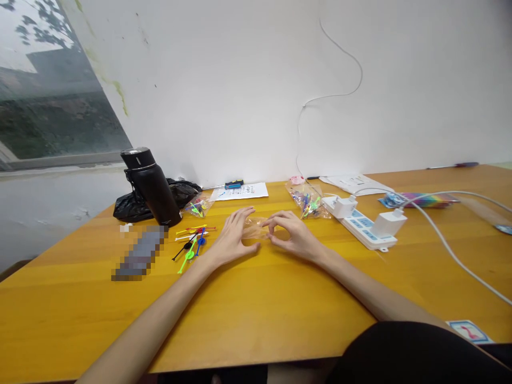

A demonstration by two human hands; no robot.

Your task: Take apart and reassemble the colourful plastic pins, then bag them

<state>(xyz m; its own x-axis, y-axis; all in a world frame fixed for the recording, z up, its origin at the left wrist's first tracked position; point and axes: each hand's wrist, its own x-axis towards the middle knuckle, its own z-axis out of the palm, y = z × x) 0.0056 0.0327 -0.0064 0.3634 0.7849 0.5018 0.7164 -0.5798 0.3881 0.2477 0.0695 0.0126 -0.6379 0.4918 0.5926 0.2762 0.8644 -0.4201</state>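
Note:
Both my hands meet at the middle of the yellow wooden table (256, 314) on a small clear plastic bag (254, 228). My left hand (232, 240) lies with its fingers stretched along the bag's left side, thumb under it. My right hand (290, 234) has its fingertips curled and pinched on the bag's right edge. What is inside the bag cannot be made out. Several loose coloured plastic ties (192, 242), red, yellow, white, blue, black and green, lie just left of my left hand.
A black flask (152, 186) stands at the left in front of a black plastic bag (180, 193). Two clear bags of coloured ties (199, 206) (308, 201), a paper sheet (240, 191), and a white power strip (366, 221) with chargers and cables lie at the back and right.

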